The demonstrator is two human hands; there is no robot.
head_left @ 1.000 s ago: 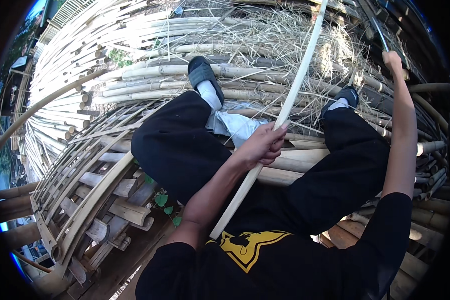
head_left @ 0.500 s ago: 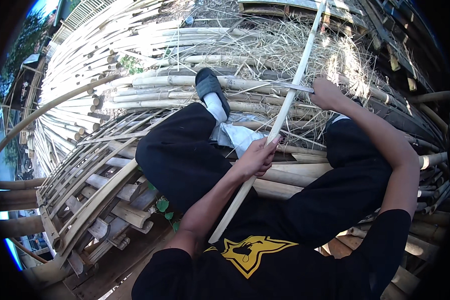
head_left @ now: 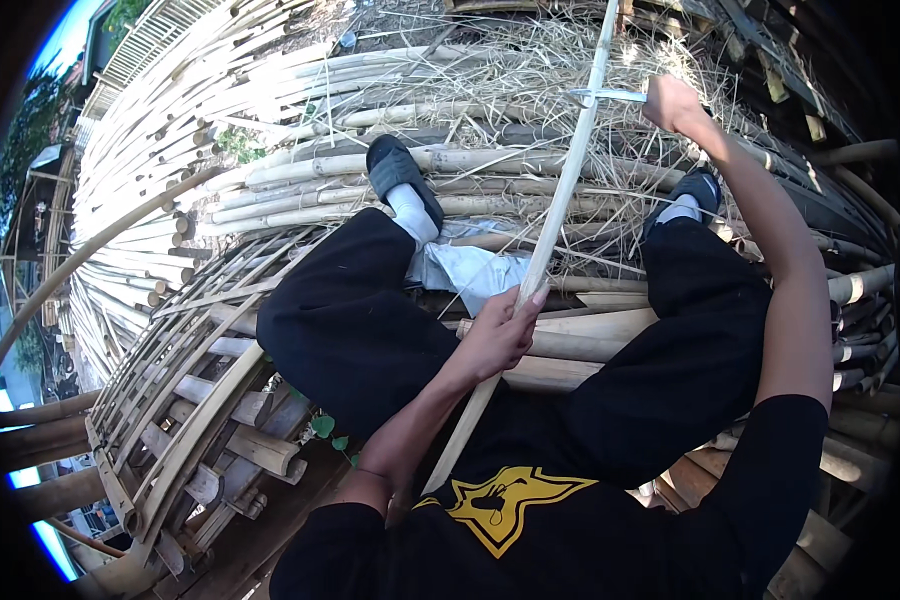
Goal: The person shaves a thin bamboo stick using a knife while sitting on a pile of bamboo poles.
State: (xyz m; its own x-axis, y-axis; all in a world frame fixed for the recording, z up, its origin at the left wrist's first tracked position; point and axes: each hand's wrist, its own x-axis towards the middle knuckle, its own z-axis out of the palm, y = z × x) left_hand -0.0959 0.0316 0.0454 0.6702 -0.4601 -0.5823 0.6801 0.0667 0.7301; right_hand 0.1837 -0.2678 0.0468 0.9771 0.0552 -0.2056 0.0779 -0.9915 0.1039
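Note:
A long pale bamboo strip [head_left: 560, 200] runs from my lap up and away over the heap. My left hand [head_left: 500, 335] is closed around it near my knees. My right hand [head_left: 670, 103], arm stretched out, grips the handle of a knife whose metal blade [head_left: 605, 96] lies across the strip far up. I sit with legs in black trousers spread, feet in dark slippers [head_left: 400, 175] resting on bamboo poles.
Stacks of bamboo poles [head_left: 300, 170] and split slats [head_left: 160, 160] lie all around, with dry shavings [head_left: 510, 60] at the far side. A woven bamboo frame [head_left: 170, 420] lies at my left. A white cloth [head_left: 470, 270] sits between my legs.
My right hand came down from the far right onto the strip half a second ago, then slid farther up along it with the knife. My left hand kept its hold.

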